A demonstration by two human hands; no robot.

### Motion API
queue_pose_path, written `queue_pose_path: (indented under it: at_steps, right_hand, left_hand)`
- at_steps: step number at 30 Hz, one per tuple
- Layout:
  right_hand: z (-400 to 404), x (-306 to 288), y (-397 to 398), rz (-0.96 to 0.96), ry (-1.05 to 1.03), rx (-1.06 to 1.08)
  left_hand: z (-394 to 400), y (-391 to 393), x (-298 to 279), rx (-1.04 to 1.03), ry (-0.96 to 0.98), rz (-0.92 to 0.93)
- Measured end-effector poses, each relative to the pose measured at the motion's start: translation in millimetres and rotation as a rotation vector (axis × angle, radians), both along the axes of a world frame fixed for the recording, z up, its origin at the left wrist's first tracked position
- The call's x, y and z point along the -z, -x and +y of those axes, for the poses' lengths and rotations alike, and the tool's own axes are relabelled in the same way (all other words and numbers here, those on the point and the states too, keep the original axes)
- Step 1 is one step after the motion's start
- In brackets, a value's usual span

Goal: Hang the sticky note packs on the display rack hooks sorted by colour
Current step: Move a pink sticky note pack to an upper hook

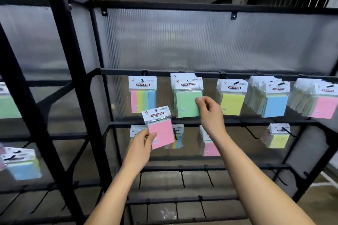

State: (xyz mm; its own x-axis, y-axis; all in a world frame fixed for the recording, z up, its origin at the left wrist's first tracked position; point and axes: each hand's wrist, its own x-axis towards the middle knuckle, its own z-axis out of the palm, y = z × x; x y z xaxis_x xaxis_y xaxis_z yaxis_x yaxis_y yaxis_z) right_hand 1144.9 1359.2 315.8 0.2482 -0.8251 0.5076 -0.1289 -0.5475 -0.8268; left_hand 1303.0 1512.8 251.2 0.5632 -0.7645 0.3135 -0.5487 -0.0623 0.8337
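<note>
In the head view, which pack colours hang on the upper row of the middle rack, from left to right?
Multicolour pack → green pack → yellow pack → blue pack → pink pack.

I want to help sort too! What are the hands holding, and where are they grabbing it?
The left hand pinches a pink pack at its lower left edge. The right hand pinches the hanging green pack at its right edge.

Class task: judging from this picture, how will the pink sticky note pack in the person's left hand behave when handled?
The pink pack, pinched at one corner by the left hand, stays flat, so probably stiff and light. Its glossy wrapper may be slippery. Flat-sided, it should not roll.
</note>
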Motion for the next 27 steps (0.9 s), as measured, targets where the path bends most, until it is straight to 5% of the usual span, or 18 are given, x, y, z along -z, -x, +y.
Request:
queue_pose_path:
  at_steps: [27]
  right_hand:
    - [-23,42,3,0.179,-0.230,0.040]
  left_hand:
    - [-16,4,40,0.117,-0.064,0.020]
